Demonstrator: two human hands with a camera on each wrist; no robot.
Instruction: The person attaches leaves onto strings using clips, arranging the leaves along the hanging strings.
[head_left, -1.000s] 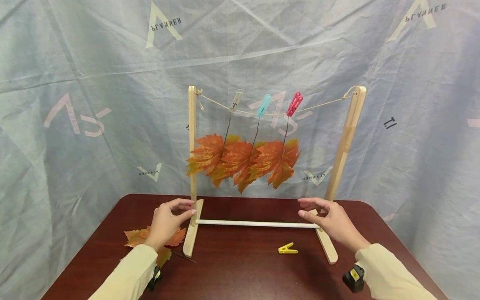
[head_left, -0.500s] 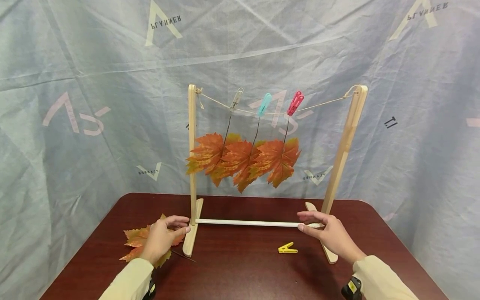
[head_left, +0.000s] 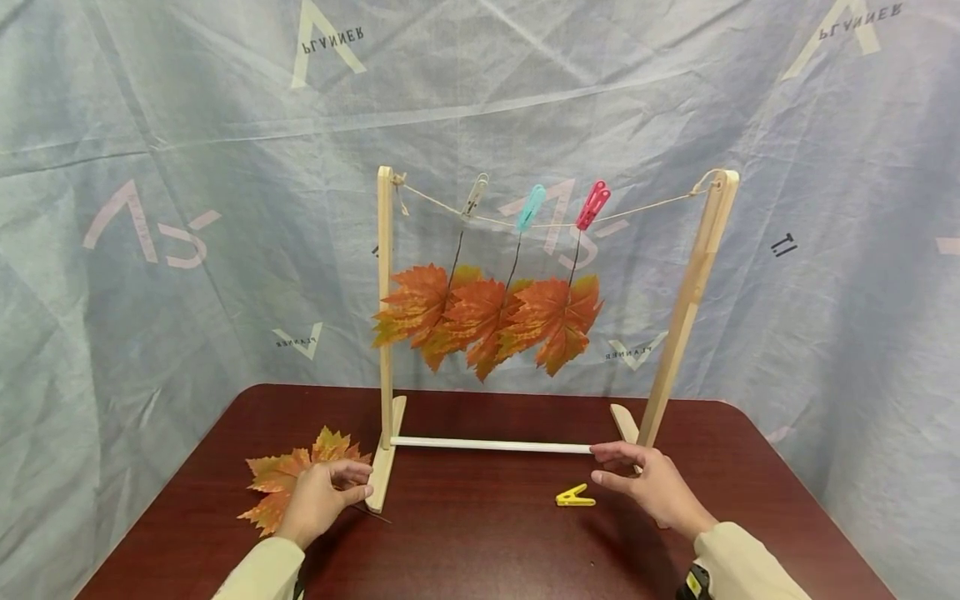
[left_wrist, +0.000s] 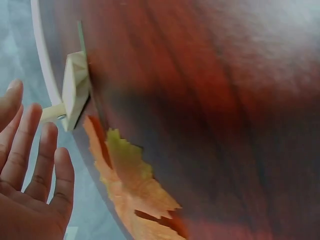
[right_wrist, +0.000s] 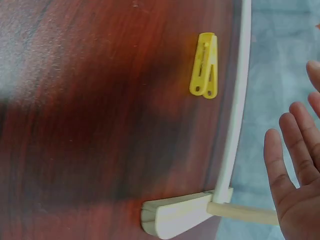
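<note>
My left hand (head_left: 321,500), fingers relaxed and holding nothing, hovers over an orange-yellow artificial maple leaf (head_left: 279,472) lying on the table, beside the rack's left foot (head_left: 384,473). In the left wrist view the loosely spread fingers sit apart from the leaf (left_wrist: 131,180). My right hand (head_left: 652,487) is also empty, its fingers loosely bent in front of the rack's right foot, partly hiding it. Left of that hand a yellow clothespin (head_left: 575,497) lies on the table. Three more leaves (head_left: 551,321) hang by their stems from clear, turquoise and red clothespins (head_left: 592,206) on a string.
The wooden rack has two uprights (head_left: 686,308), a string (head_left: 652,208) tied between their tops and a white crossbar (head_left: 487,445) low down. It stands on a dark red-brown table (head_left: 480,542). A grey printed cloth (head_left: 187,333) hangs behind.
Both hands have come down and toward me from beside the rack's uprights. The left is now lower over the loose leaf, the right lower near the yellow clothespin. Rack and hanging leaves stay put.
</note>
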